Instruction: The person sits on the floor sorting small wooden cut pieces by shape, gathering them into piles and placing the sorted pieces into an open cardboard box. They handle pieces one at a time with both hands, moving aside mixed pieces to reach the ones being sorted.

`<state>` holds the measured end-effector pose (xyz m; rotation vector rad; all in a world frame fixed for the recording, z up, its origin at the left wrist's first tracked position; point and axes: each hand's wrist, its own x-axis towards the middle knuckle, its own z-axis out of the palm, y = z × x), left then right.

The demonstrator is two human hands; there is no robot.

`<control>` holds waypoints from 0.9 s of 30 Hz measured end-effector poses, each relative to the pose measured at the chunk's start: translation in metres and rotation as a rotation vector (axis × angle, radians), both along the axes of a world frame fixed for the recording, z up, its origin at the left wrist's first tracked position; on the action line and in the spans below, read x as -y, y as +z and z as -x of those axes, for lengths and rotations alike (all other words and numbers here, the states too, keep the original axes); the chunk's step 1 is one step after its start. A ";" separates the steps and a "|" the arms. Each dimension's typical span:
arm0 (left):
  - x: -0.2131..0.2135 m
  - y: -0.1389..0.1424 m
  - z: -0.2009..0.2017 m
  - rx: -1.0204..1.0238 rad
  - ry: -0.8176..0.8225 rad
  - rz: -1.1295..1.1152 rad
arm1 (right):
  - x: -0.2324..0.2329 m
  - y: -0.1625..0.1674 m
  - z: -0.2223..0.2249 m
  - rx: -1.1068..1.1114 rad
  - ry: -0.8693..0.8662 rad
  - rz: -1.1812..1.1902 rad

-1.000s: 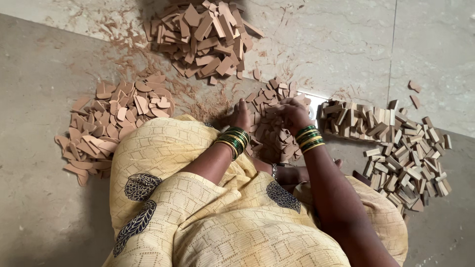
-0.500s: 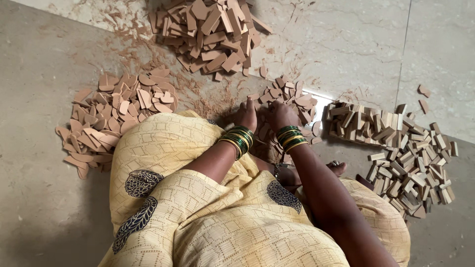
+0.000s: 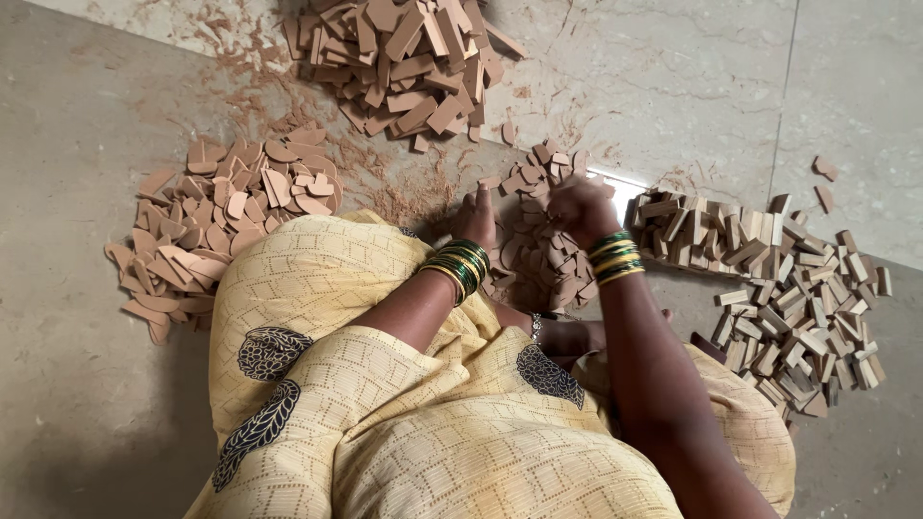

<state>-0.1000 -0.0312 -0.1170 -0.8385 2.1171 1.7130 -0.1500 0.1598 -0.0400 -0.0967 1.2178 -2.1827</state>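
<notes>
- Pale stone floor point(image 3: 673, 86), dusted with brown sawdust, lies under a seated person in yellow patterned cloth.
- Left hand point(image 3: 477, 217) rests flat on a middle heap of small brown wood pieces point(image 3: 538, 250).
- Right hand point(image 3: 580, 208) curls loosely over that heap; whether it grips anything cannot be told.
- Rounded chips point(image 3: 221, 221) lie left, flat strips point(image 3: 404, 58) far, block offcuts point(image 3: 779, 288) right.

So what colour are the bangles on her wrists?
Green and gold bangles on both wrists, clearest in the head view, beside the small brown pieces.
</notes>
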 end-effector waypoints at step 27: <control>-0.006 0.011 -0.009 0.044 -0.075 -0.027 | -0.018 -0.009 0.025 -0.199 -0.078 -0.731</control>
